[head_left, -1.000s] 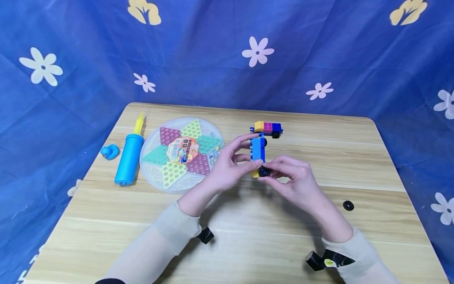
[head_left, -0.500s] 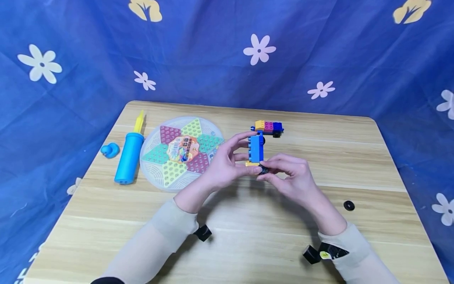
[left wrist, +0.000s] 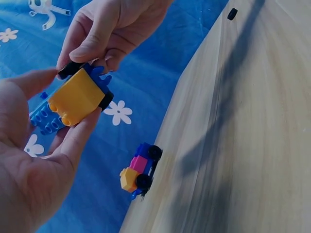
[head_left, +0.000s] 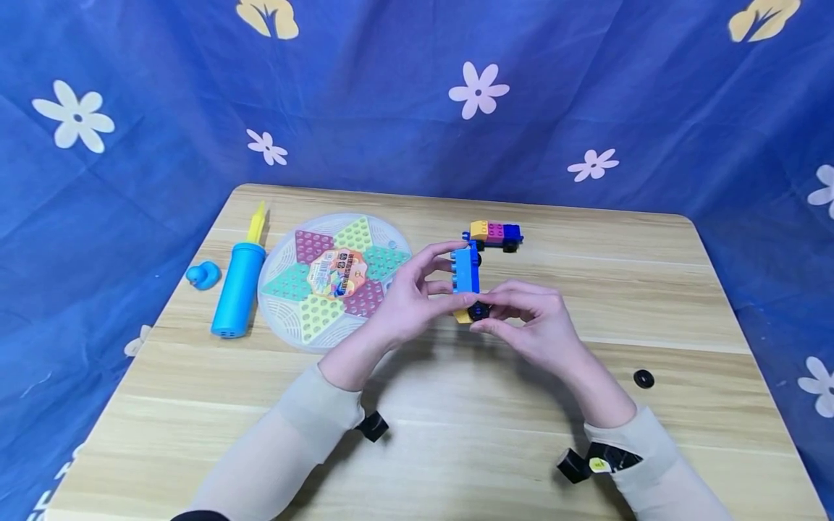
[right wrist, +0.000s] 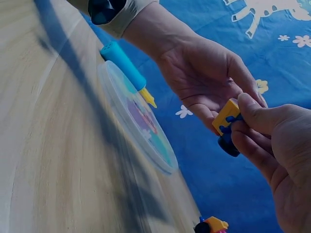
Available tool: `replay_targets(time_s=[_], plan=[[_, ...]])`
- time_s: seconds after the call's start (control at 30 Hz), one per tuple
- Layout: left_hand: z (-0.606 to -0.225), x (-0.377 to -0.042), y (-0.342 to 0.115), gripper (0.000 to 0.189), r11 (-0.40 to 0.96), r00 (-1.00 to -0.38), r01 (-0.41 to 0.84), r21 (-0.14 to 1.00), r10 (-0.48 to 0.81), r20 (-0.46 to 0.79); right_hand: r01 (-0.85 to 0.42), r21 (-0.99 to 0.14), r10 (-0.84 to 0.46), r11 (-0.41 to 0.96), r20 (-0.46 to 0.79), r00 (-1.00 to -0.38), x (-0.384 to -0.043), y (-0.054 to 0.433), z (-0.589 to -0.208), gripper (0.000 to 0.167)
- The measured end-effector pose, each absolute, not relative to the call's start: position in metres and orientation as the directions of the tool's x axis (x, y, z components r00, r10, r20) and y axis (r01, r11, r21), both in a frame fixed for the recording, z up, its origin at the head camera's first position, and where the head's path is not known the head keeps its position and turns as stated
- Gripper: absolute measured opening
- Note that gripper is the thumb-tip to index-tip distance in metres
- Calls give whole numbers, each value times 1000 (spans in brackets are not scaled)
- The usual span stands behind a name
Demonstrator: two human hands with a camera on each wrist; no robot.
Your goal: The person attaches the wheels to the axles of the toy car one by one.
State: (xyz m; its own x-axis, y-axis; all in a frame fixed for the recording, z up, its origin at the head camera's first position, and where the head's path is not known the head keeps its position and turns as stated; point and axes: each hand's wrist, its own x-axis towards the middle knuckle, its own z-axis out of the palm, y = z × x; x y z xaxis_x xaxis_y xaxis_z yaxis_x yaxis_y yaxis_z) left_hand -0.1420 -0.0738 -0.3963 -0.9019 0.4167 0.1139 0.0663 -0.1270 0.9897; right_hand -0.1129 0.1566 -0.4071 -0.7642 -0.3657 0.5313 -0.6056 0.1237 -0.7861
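Note:
My left hand (head_left: 417, 293) grips a toy brick car (head_left: 465, 271) above the table, its fingers along the studded side and its thumb near the lower end. The car stands on end, with a light-blue brick and a yellow brick (left wrist: 77, 95) on a dark-blue wheeled base. At the yellow end, my right hand (head_left: 537, 318) pinches a black wheel (head_left: 478, 311) against the base between thumb and fingers. The left wrist view shows that wheel (left wrist: 69, 69) under the right thumb. Another black wheel (right wrist: 228, 145) sits on the opposite side of the base.
Behind the hands is a second toy car (head_left: 496, 232) in yellow, pink and blue. A loose black wheel (head_left: 643, 378) lies at the right. Left of the hands are a round Chinese checkers board (head_left: 287, 329), a blue hand pump (head_left: 238, 293) and a blue rubber duck (head_left: 203, 276).
The held car has shifted slightly left and tilted, so the wheel's face at the yellow end shows more than half a second ago. Both hands keep their hold.

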Motion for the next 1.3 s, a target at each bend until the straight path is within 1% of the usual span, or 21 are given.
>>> replay_targets(time_s=[0.1, 0.23, 0.4, 0.53, 0.77, 0.87, 1.0, 1.1, 1.17, 1.3], plan=[[-396, -143, -74, 64, -111, -914, 54, 992, 395, 94, -589, -800, -377, 113, 513, -771, -112, 163, -407, 41], [-396, -143, -75, 60, -91, -920, 39, 995, 385, 71, -563, -818, -381, 119, 486, -787, -109, 182, -407, 43], [-397, -142, -78, 59, -69, -921, 24, 997, 385, 49, -523, -832, -359, 186, 438, -824, -104, 218, -411, 46], [-399, -142, -81, 59, -76, -921, 20, 997, 387, 48, -510, -810, -355, 290, 404, -843, -99, 252, -417, 48], [-402, -143, -86, 58, -74, -921, 24, 997, 387, 51, -468, -734, -359, 492, 318, -877, -88, 314, -425, 51], [-402, -144, -88, 59, -67, -921, 21, 997, 386, 46, -414, -704, -335, 578, 258, -906, -82, 337, -430, 49], [-403, -144, -89, 59, -64, -920, 20, 998, 389, 44, -357, -647, -344, 673, 153, -926, -71, 365, -439, 46], [-404, -145, -90, 59, -60, -921, 21, 998, 387, 43, -338, -636, -375, 694, 81, -923, -64, 380, -446, 46], [-405, -145, -90, 58, -52, -922, 22, 998, 384, 41, -331, -653, -400, 681, 46, -915, -62, 386, -452, 48], [-406, -146, -91, 57, -44, -921, 29, 999, 387, 44, -321, -684, -428, 655, 14, -904, -61, 391, -461, 47]])
